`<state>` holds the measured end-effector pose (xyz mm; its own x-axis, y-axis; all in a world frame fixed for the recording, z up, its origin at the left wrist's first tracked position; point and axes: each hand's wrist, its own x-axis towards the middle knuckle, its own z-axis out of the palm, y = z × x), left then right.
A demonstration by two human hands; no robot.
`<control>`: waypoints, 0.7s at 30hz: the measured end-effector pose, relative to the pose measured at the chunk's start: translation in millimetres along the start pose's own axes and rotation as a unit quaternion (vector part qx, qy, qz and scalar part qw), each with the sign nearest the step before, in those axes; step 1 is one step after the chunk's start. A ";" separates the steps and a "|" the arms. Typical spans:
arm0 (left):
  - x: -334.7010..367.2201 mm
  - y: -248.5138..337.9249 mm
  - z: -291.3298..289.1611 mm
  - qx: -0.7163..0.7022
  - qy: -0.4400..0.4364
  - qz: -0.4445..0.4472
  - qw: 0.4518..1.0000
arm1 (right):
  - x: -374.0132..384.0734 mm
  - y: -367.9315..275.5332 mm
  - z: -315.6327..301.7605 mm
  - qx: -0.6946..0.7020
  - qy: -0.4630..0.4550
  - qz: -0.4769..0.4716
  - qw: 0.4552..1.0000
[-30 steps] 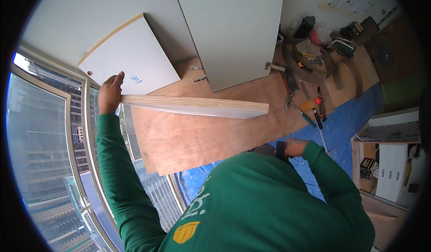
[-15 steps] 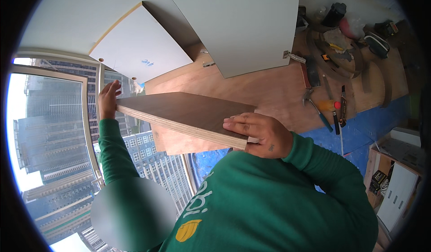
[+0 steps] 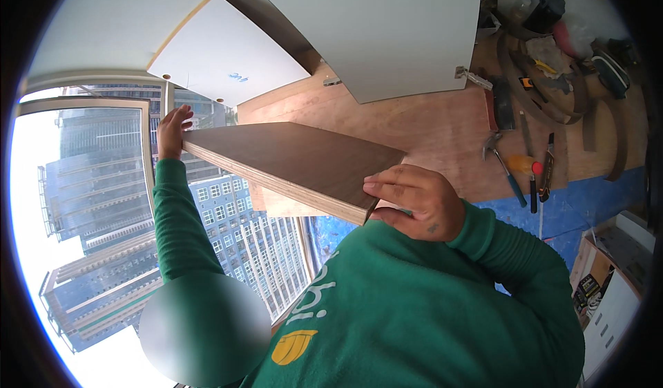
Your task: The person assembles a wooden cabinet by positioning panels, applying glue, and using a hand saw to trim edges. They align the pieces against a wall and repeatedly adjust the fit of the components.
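Note:
Between my two hands is a plywood board (image 3: pixel 297 160) with a dark brown face and a pale layered edge, held up in front of my chest. My left hand (image 3: pixel 174 132) grips its left end, the fingers reaching up past the edge and part of the grip hidden. At the right end, my right hand (image 3: pixel 418 201) pinches the near corner, fingers over the brown face and the thumb on the edge side. A white panel (image 3: pixel 231 46) with a yellowish edge and a blue mark lies beyond the board, next to a larger white door panel (image 3: pixel 407 35) with metal hinges.
A claw hammer (image 3: pixel 507 170), a utility knife (image 3: pixel 547 167) and a yellow-handled tool (image 3: pixel 519 164) lie on the wooden sheet (image 3: pixel 442 125) to the right. Brown edging strips (image 3: pixel 511 73) curl behind them. A blue sheet (image 3: pixel 587 198) covers floor nearby. An open window (image 3: pixel 148 153) stands at left.
The board has tilted so more of its brown face shows. My right hand's fingers have drawn back toward the board's corner. The whole view has shifted slightly.

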<state>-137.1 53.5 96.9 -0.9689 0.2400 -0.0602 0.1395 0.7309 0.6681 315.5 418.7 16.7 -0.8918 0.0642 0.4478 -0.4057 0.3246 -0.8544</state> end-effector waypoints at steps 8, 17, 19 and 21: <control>12.1 4.7 3.0 -0.001 -0.014 0.004 1.000 | -2.4 -5.0 -16.3 0.067 -0.032 -0.016 0.997; 7.5 8.2 0.3 0.018 -0.018 -0.019 0.999 | -57.5 60.6 -19.9 0.178 -0.155 0.244 0.941; 9.2 8.5 -0.7 0.004 -0.034 -0.021 0.999 | -67.8 84.4 -9.9 0.148 -0.155 0.236 0.948; 10.3 7.1 -2.7 0.014 -0.037 -0.006 0.999 | -81.4 104.0 -1.2 0.134 -0.151 0.238 0.950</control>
<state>-146.7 59.5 103.0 -0.9531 0.2768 -0.1226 0.1349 0.7509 0.6465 346.2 448.4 -108.2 -0.9874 -0.1430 -0.0675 0.0577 0.0713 -0.9958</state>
